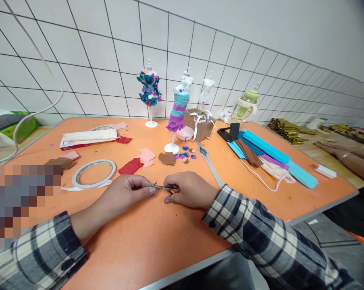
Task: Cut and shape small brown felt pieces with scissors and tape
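Observation:
My right hand (189, 191) grips a small pair of scissors (169, 187), fingers in the dark handles and blades pointing left. At the blade tips, my left hand (132, 191) is closed in a pinch; what it holds is too small to make out. Just beyond lie torn pieces of red crepe paper (130, 166), pink paper (146, 156) and brown paper (167, 158). Small blue and purple paper bits (184, 156) are scattered near the foot of a white mini dress form (182, 104), wrapped in light blue and purple.
A roll of white tape (94, 174) lies left of my hands. Behind stand another decorated dress form (150, 88), a pink bowl (185, 133), a cardboard box (196, 119) and a bottle (245, 106). Folded blue paper (266, 147) lies right. Another person's arm (351, 157) rests at far right.

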Demonstrator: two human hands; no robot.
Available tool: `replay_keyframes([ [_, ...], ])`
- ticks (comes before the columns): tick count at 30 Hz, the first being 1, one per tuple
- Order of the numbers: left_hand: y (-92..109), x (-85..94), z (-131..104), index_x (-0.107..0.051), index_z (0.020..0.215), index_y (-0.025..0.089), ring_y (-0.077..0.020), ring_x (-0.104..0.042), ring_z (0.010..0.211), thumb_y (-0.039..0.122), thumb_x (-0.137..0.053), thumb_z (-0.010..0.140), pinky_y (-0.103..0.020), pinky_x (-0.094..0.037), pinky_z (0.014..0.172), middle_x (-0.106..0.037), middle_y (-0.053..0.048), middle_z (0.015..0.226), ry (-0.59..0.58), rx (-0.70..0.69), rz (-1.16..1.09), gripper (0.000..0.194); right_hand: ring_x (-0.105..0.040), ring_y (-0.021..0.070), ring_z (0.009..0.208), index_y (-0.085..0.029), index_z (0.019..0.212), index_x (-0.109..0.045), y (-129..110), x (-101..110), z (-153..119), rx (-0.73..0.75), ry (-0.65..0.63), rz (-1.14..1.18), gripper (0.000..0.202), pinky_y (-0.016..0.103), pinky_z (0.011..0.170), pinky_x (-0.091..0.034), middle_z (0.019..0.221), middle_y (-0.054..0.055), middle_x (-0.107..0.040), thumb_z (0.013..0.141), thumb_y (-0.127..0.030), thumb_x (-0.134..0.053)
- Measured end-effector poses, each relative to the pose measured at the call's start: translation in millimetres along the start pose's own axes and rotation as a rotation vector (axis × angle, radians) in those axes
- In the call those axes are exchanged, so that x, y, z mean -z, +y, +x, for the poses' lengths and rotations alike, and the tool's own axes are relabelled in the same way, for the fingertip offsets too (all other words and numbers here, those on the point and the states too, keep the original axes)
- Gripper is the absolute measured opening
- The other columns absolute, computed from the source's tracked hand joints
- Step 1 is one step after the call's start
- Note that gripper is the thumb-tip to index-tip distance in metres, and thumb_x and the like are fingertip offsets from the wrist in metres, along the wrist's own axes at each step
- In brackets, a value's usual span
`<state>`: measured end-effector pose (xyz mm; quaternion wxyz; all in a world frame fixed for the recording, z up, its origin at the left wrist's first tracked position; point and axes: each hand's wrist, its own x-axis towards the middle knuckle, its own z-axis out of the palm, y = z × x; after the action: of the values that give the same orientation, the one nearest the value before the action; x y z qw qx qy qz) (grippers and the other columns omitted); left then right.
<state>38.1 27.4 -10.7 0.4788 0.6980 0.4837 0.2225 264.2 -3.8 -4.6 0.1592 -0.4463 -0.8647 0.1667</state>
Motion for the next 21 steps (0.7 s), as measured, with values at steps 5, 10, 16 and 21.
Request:
replay_keyframes([
  [5,0,-0.8,1,-0.08,0.076,0.024,-0.0288,-0.072,0.086,0.05,-0.077,0.066,-0.037,-0.054,0.078,-0.081,-0.006,0.087,0.013,0.002,-0.052,0.028,-0.054,0.0135,0.075,-0.02,0.094,-0.06,-1,1,0,-0.029,0.023,0.064,0.038,0.024,0.061,-0.029,0.086,-0.002,-0.064,0.073,-0.044,-0.081],
  [10,4,1.6,-1,-0.083,0.087,0.028,-0.0325,-0.07,0.103,0.059,-0.075,0.07,-0.044,-0.049,0.098,-0.081,-0.006,0.102,0.089,0.012,-0.132,0.036,-0.055,0.0121,0.069,-0.021,0.099,-0.057,6,10,2,-0.249,0.113,0.211,0.043,0.024,0.061,-0.033,0.082,-0.004,-0.064,0.074,-0.049,-0.078],
  [16,-1,5.4,-2,-0.083,0.088,0.026,-0.0331,-0.063,0.117,0.06,-0.073,0.075,-0.045,-0.041,0.11,-0.078,-0.009,0.111,0.093,-0.003,-0.336,0.038,-0.053,0.0152,0.08,-0.019,0.077,-0.063,16,13,2,-0.222,0.104,0.055,0.035,0.026,0.066,-0.035,0.091,0.002,-0.059,0.071,-0.049,-0.08],
  [21,-6,6.9,1,-0.081,0.094,0.027,-0.026,-0.065,0.107,0.057,-0.08,0.07,-0.035,-0.047,0.099,-0.077,-0.005,0.1,0.126,0.014,-0.477,0.038,-0.054,0.0153,0.072,-0.025,0.116,-0.055,21,8,3,-0.369,-0.032,0.154,0.055,0.025,0.059,-0.032,0.079,-0.004,-0.058,0.07,-0.039,-0.081],
])
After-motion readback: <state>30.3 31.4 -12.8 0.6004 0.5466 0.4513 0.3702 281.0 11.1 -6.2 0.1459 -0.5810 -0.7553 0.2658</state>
